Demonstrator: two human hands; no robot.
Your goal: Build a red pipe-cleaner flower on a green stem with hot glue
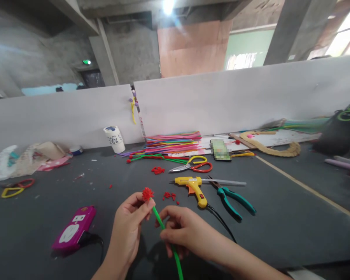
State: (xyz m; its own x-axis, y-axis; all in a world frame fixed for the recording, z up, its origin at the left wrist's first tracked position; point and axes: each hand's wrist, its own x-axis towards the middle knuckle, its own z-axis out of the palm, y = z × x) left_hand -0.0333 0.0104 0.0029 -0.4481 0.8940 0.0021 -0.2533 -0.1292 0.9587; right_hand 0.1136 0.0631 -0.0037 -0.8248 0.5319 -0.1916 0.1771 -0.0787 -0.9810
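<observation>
Between finger and thumb, my left hand (131, 219) pinches the red fuzzy flower head (147, 193) at the top of a green pipe cleaner stem (177, 261). Lower down, the fingers of my right hand (177, 229) are closed round the same stem, which slants down toward the near edge. Just beyond the hands lie small red pieces (169, 195), with another red cluster (158, 170) farther back. A yellow hot glue gun (194, 186) rests on its side, a clear glue stick in its rear. Teal-handled pliers (230, 198) lie to its right.
Yellow-and-red scissors (192, 165) lie behind the glue gun; a second pair (17, 188) is at far left. A magenta device (76, 229) with a cable sits left. Bundled pipe cleaners (175, 144), a paper cup (114, 139) and a phone (221, 149) stand near the white partition (221, 101).
</observation>
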